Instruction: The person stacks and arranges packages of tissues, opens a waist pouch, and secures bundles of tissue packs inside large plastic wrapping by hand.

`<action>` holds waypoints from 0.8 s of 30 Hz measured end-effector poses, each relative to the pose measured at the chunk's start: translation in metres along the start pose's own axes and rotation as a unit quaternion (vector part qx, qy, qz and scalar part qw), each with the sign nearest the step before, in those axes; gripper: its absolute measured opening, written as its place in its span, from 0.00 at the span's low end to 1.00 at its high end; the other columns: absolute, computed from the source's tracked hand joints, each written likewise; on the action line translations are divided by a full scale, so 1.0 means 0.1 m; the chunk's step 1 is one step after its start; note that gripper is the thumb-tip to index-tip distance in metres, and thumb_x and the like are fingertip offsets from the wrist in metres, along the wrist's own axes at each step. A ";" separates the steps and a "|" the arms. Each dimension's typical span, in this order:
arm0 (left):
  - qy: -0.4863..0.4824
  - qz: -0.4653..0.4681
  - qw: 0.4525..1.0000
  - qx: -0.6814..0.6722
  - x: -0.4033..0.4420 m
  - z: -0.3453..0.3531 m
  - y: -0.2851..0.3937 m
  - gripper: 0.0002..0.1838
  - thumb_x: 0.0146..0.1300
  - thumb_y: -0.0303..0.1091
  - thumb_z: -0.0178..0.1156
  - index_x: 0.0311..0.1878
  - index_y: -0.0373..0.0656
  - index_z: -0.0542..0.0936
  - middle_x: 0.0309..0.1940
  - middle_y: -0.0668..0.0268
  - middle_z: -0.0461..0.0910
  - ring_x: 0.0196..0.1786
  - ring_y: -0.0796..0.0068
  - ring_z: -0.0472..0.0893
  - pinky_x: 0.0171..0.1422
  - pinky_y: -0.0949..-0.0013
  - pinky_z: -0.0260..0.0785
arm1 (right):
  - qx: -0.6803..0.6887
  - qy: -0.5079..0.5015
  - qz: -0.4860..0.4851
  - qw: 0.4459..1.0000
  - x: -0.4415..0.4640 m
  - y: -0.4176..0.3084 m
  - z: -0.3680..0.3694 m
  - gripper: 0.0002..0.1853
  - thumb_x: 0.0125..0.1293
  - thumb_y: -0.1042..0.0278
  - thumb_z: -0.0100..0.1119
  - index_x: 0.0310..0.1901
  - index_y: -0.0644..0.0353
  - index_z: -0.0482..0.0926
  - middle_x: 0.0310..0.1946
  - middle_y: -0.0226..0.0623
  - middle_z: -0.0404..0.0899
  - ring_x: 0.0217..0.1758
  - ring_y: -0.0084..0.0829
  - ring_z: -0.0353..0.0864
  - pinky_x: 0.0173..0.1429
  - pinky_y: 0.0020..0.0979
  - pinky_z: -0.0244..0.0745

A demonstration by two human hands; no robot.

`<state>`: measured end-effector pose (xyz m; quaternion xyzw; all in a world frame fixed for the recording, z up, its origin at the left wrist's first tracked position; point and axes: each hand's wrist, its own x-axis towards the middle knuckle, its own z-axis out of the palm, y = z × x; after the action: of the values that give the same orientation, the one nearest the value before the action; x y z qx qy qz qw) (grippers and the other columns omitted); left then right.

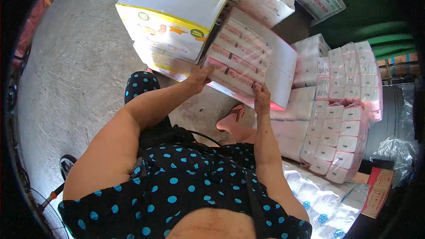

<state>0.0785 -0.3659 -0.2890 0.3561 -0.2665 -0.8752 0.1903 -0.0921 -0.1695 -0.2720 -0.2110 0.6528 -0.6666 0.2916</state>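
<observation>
At the far left, a fan point(49, 216) is cut off by the dark lens edge, and much of its cage is lost. On the concrete floor point(79, 53), a yellow-edged carton point(177, 35) is stacked on a lower carton point(164, 64), which is mostly covered. The top one is cropped by the upper edge; its flaps are closed, so its contents cannot be seen.

Beside these cartons, a pack point(241, 51) is held in front of the body, over a white carton point(282, 68). Rows of small pink-and-white packets are enclosed in its clear film; their print is too blurred to be read. Its near left corner is gripped by the left hand point(201, 79), closed about the edge, and its near right corner by the right hand point(262, 97), with the thumb laid on top. The fingers beneath are hidden, and whether the pack's weight is borne by the carton cannot be told.

Behind, a wrapped bale point(265, 0) is cut off at the top. To the right, white packets are stacked in clear bags point(335, 139), the lower ones partly hidden. Farther right, a red box point(379, 190) is half lost in shadow.
</observation>
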 end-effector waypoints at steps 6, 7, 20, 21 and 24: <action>0.023 0.018 0.997 0.071 -0.10 -0.02 -0.01 0.16 0.55 0.34 0.62 0.46 0.45 0.71 0.35 0.69 0.75 0.34 0.75 0.75 0.36 0.71 0.72 | 0.070 -0.026 -0.030 0.997 0.15 0.00 0.06 0.03 0.59 0.75 0.55 0.35 0.61 0.75 0.33 0.28 0.75 0.36 0.19 0.72 0.45 0.21 0.66; 0.053 0.027 0.995 0.086 -0.13 -0.01 -0.02 0.16 0.55 0.34 0.62 0.45 0.45 0.71 0.35 0.70 0.75 0.33 0.76 0.74 0.36 0.71 0.72 | 0.071 -0.026 -0.032 0.997 0.17 -0.02 0.07 0.03 0.59 0.75 0.55 0.35 0.61 0.75 0.33 0.28 0.75 0.36 0.19 0.72 0.45 0.21 0.66; 0.077 0.050 0.995 0.028 -0.17 0.11 -0.05 0.11 0.52 0.32 0.63 0.37 0.40 0.75 0.26 0.71 0.74 0.29 0.80 0.69 0.28 0.73 0.61 | -0.107 0.070 0.016 0.992 0.16 -0.08 0.29 0.17 0.59 0.67 0.57 0.48 0.63 0.67 0.41 0.35 0.74 0.42 0.27 0.73 0.49 0.28 0.68; 0.039 0.025 0.999 0.000 -0.08 0.03 -0.10 0.12 0.54 0.32 0.61 0.40 0.40 0.74 0.30 0.69 0.74 0.34 0.77 0.71 0.36 0.72 0.63 | -0.124 0.072 0.012 0.990 0.18 0.00 0.26 0.17 0.59 0.67 0.57 0.48 0.62 0.67 0.42 0.36 0.74 0.43 0.28 0.72 0.49 0.29 0.68; -0.058 -0.031 0.997 -0.043 0.08 -0.08 -0.06 0.14 0.59 0.34 0.58 0.46 0.39 0.72 0.39 0.67 0.74 0.43 0.70 0.75 0.51 0.69 0.67 | -0.222 0.116 -0.047 0.967 0.19 0.16 0.26 0.23 0.57 0.60 0.59 0.48 0.65 0.65 0.39 0.44 0.74 0.42 0.37 0.74 0.47 0.35 0.70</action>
<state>0.0780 -0.3683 -0.3020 0.3044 -0.2279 -0.9106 0.1621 -0.0873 -0.2014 -0.2882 -0.2219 0.8035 -0.5375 0.1277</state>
